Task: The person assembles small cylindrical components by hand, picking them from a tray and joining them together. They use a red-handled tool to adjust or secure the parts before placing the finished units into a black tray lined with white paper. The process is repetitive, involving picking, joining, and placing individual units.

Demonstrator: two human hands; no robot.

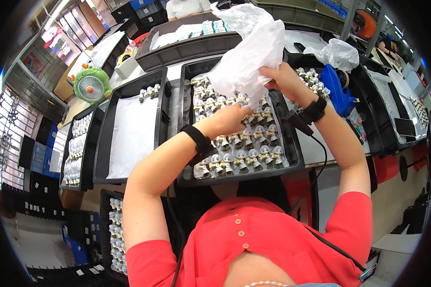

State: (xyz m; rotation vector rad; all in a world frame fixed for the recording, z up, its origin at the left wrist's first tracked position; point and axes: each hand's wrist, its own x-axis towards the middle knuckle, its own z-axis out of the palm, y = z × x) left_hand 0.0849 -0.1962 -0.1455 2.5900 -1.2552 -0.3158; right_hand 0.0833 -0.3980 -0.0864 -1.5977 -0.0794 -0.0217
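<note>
My right hand (289, 83) grips a crumpled, thin white plastic sheet (251, 52) and holds it up over the far part of a black tray (234, 178). Rows of small figurines (246, 138) with pale hair and dark clothing fill that tray. Low over these rows is my left hand (230, 119), fingers bent together right below the hanging sheet. What sits between its fingertips is too small and partly hidden to make out. The sheet covers some of the figurines at the back.
Left of the figurine tray stands a black tray (163, 79) lined with white paper, with several figurines (150, 92) at its far end. A green fan (90, 86), a blue tape dispenser (337, 91) and more trays surround the workspace. A person (187, 7) sits across the table.
</note>
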